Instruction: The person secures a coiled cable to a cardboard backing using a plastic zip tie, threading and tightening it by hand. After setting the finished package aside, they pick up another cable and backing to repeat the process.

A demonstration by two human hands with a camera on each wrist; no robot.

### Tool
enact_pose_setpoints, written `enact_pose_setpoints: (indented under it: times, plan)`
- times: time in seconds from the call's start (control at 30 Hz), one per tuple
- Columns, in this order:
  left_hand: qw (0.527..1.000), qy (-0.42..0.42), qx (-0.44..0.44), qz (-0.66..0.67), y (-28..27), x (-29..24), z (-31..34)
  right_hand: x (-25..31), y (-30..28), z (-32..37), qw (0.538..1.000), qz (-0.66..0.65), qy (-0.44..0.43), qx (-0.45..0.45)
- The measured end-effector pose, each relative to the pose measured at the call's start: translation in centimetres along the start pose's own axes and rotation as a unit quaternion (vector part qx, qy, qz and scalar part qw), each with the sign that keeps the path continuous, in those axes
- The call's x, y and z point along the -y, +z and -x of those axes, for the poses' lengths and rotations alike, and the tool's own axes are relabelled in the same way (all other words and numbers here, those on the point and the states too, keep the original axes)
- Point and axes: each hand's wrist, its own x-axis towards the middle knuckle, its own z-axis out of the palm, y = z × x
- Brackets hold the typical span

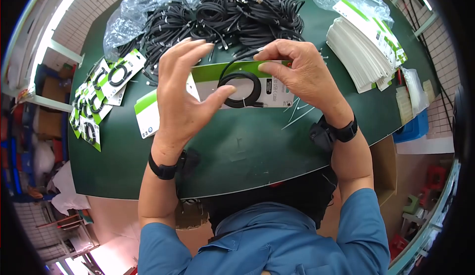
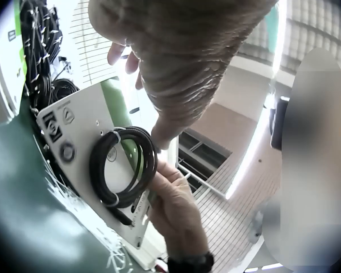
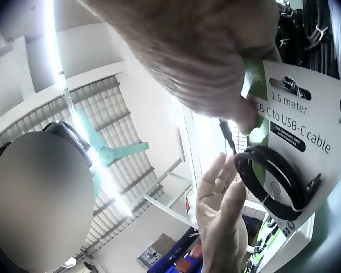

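A printed cardboard packaging card (image 1: pixel 281 96) with a green strip is held up over the table. On its face lies a black USB-C cable (image 1: pixel 257 91), coiled and tied, one end running up past the card's top edge. My right hand (image 1: pixel 303 72) pinches the card near its top right, thumb over the front, with the cable's connector by the fingertips. Print on the card (image 3: pixel 324 122) reads USB-C to USB-C cable in the right wrist view. My left hand (image 1: pixel 180 94) has its fingers spread and raised at the card's left; its thumb tip overlaps the coil's edge.
Behind the card is a heap of black cables (image 1: pixel 232 13) with plastic bags. Finished-looking carded cables (image 1: pixel 101 87) lie at the left, a stack of cards (image 1: pixel 358 52) at the right. White cable ties (image 1: pixel 299 115) and more cards (image 1: pixel 148 119) lie close by on the green table (image 1: pixel 237 151).
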Motion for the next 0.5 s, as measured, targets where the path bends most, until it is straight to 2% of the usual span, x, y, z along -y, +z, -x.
enact_pose_setpoints:
  times: [0.07,0.1,0.2,0.37,0.47,0.5]
  plan:
    - [0.982,0.118,0.084,-0.118,0.1,0.1,0.0,0.0,0.3,0.0,0.999,0.011,-0.018,0.031]
    - [0.983,0.111,0.087,-0.117,0.2,0.3,0.3,-0.1,0.4,0.0,0.999,0.009,-0.013,0.036]
    - [0.985,0.004,0.151,-0.078,0.9,0.8,1.4,-0.5,0.4,-0.1,0.998,0.005,0.011,0.066]
    - [0.989,0.03,0.131,-0.064,2.1,1.2,2.3,-0.8,0.6,-0.1,0.996,0.029,-0.025,0.077]
    - [0.994,0.014,0.097,-0.049,2.9,1.1,2.7,-0.8,0.9,0.0,0.99,0.06,-0.114,0.049]
    - [0.994,0.012,0.101,-0.049,2.9,1.2,2.8,-1.0,0.9,0.0,0.991,0.058,-0.111,0.048]
